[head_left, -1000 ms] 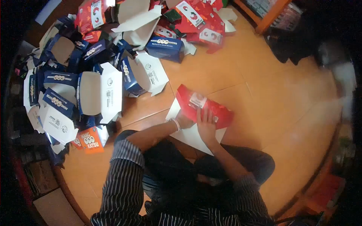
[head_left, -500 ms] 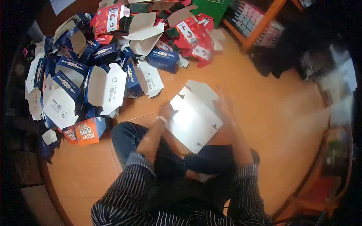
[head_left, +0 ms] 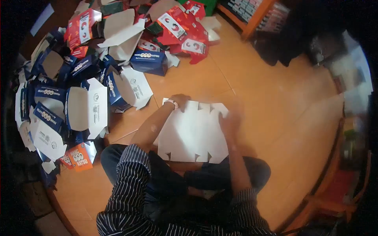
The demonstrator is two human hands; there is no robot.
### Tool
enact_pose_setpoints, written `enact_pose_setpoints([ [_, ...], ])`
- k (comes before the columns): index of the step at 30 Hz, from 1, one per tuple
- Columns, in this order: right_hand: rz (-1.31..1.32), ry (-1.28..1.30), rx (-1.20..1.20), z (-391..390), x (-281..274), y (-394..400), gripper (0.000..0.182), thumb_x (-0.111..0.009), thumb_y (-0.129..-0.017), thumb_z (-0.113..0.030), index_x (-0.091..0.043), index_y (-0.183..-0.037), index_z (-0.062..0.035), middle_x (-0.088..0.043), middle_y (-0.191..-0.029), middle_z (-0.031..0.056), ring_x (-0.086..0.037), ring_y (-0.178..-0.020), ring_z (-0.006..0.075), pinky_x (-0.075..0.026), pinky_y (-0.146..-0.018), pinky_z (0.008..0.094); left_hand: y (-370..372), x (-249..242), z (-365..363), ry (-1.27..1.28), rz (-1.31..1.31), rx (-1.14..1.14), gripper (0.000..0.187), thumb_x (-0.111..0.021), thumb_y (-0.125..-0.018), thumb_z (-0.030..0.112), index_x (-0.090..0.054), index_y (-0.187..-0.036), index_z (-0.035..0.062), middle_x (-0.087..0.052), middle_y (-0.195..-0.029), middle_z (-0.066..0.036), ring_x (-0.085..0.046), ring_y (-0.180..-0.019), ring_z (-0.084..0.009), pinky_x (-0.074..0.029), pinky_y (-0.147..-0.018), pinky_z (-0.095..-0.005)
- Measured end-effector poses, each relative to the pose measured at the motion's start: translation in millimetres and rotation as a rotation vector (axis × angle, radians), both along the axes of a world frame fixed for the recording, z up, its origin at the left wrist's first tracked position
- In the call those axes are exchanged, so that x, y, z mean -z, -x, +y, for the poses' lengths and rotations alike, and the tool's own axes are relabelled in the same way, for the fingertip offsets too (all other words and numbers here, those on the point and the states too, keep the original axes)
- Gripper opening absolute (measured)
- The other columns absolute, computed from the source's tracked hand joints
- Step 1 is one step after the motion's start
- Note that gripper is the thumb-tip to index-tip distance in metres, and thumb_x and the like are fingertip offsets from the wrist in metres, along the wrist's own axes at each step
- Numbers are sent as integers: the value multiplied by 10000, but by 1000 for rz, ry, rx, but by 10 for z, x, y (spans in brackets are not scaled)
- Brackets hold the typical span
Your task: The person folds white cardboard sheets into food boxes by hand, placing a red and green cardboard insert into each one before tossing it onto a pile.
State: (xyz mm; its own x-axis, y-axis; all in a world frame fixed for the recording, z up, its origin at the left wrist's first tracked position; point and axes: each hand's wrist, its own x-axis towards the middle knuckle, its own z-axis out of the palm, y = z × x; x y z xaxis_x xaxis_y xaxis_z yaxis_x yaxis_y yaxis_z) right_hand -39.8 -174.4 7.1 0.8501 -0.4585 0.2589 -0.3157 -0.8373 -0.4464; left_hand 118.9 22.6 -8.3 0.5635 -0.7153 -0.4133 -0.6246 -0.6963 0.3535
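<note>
A flat white cardboard box blank (head_left: 193, 133), with notched flaps along its near and far edges, rests over my crossed legs, plain side up. My left hand (head_left: 180, 102) is closed on its far left corner, a light band round the wrist. Along the right edge of the blank is my right hand (head_left: 230, 124), smeared by motion, so its fingers do not show clearly.
On the floor to the left lies a large heap of part-folded boxes: blue ones (head_left: 149, 62), white-sided ones (head_left: 98, 108) and an orange one (head_left: 82, 156). Red box blanks (head_left: 173, 25) lie at the back. An orange wooden shelf (head_left: 258, 19) stands at the back right.
The blank has turned from slanted to nearly square to me, and now its notched flaps face near and far. My left hand has moved to the far left corner. The view has shifted right.
</note>
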Motion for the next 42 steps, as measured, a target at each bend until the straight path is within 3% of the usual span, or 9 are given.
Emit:
enact_pose_setpoints([
  [1, -35, 196, -85, 115, -224, -128, 754, -670, -658, -154, -285, -1297, -52, -316, -1305, 206, -337, -1183, 336, -248, -1000, 397, 24, 24, 1, -11, 18, 9, 584, -719, -496, 154, -542, -1051, 111, -600, -960, -117, -559, -941, -297, -459, -767, -380],
  [6, 493, -43, -725, 32, 267, -786, 712, -706, -575, -173, -400, -1210, -70, -438, -1195, 186, -377, -1158, 316, -325, -947, 421, 74, 19, -22, 87, 0, 38, 638, -723, -473, 114, -491, -1066, 75, -603, -892, -143, -566, -889, -321, -454, -748, -410],
  [14, 392, 199, -634, 87, 234, -632, 577, -761, -496, -142, -528, -1021, -90, -551, -1028, 120, -501, -1009, 291, -398, -853, 385, 741, 5, 23, 108, -612, -42, 371, -592, -666, 93, -529, -1026, 156, -562, -922, -88, -568, -816, -267, -495, -660, -346],
  [19, 338, 467, -611, 297, 204, -224, 179, -600, -674, -111, -548, -839, -66, -557, -907, 61, -533, -892, 237, -445, -694, 367, 966, -6, 230, 424, -832, 31, 252, -511, -726, 97, -533, -977, 116, -523, -864, -63, -552, -798, -268, -509, -558, -307],
  [25, 177, 619, -500, 561, 364, 221, 183, -525, -725, -103, -541, -903, -66, -535, -937, 60, -510, -896, 207, -466, -567, 355, 1156, 170, 190, 323, -748, -238, 251, -514, -724, 76, -532, -972, 116, -529, -849, -72, -556, -792, -277, -515, -552, -315],
  [28, 193, 525, -363, 644, 258, 356, 287, -539, -723, -107, -527, -1003, -46, -505, -1014, 90, -475, -991, 222, -477, -658, 389, 988, 16, 104, 188, -670, -225, 276, -510, -730, 59, -533, -996, 130, -545, -887, -80, -568, -814, -270, -511, -528, -286],
  [33, 406, 383, -427, 70, 192, -283, 553, -581, -605, -91, -460, -1144, -90, -444, -1201, 143, -347, -1200, 285, -333, -947, 452, 739, -178, -193, -98, -293, -317, 702, -648, -603, 570, -514, -1162, 167, -551, -1102, -73, -430, -1118, -303, -321, -874, -594],
  [36, 873, 178, -539, -324, 341, -697, 521, -612, -590, -100, -502, -1098, -81, -466, -1159, 155, -410, -1131, 325, -362, -930, 422, 787, -290, -317, -34, -198, -573, 695, -587, -615, 644, -554, -1111, 158, -560, -1079, -67, -411, -1132, -295, -348, -836, -593],
  [42, 794, 390, -724, -343, 186, -689, 380, -644, -591, -95, -563, -960, -52, -530, -1033, 147, -544, -931, 307, -490, -733, 384, 783, -76, -456, -70, -205, -543, 574, -480, -701, 588, -575, -1085, 170, -571, -1054, -63, -417, -1086, -275, -349, -798, -603],
])
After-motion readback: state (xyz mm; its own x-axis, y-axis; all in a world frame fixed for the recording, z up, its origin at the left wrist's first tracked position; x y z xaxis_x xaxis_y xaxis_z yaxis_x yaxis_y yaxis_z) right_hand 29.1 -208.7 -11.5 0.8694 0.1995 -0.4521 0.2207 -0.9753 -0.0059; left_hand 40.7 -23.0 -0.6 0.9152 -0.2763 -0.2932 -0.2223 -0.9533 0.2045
